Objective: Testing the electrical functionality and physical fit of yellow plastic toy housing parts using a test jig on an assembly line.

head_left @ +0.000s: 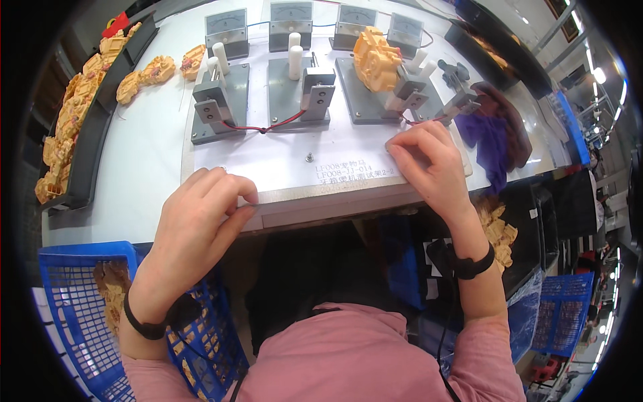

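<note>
My left hand rests by the near edge of a white-topped test board. Its fingers are curled, thumb and index tips close together, nothing visible in them. Over the board's right front, my right hand has bent fingers with the tips drawn together, also with nothing visible between them. Just beyond it, red and black wires run by a grey test fixture. A yellow-orange plastic gearbox sits upright on that fixture. To its left stand two more fixtures, with white posts and no gearbox.
Analogue panel meters line the back. Several loose gearboxes lie at left, beside a dark tray full of them. A screw stands on the board. Purple cloth hangs at right; a blue crate is lower left.
</note>
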The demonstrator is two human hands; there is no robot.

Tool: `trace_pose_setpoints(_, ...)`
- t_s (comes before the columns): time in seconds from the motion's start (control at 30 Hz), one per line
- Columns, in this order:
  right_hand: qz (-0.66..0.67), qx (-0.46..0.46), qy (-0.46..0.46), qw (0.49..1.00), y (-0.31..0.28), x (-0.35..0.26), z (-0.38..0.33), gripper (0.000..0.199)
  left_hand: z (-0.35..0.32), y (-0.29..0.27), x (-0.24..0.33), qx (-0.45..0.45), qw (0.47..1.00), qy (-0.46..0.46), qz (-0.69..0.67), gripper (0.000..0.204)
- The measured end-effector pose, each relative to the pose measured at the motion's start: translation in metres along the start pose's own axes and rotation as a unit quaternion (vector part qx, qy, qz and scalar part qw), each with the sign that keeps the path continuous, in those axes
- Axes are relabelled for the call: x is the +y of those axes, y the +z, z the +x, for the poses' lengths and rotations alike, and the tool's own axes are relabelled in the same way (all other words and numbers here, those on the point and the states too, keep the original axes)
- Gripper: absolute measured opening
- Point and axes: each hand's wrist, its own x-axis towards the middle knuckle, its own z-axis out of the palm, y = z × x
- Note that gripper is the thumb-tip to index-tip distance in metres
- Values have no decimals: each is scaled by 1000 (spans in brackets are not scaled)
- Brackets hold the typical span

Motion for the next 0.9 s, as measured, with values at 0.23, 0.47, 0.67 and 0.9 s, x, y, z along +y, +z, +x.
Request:
trace_pose_setpoints(0.23, -1, -4, 8, 1000, -1, 1, 0, 5, 1, 1, -1, -2, 1000, 0, 4, 17)
trace_pose_setpoints(0.47, 4, -8, 13, 1000, 1, 0, 1, 5, -1, 0, -2, -6, 1000, -3, 8, 16)
trace_pose_setpoints(0.67, 2, -5, 10, 1000, -1, -1, 0, 5, 1, -1, -1, -6, 1000, 3, 17, 18)
trace_pose_setpoints(0.9, 10, -8, 19, 1000, 3, 4, 1, 8, 0, 1, 6, -3, 998, -56, 9, 17)
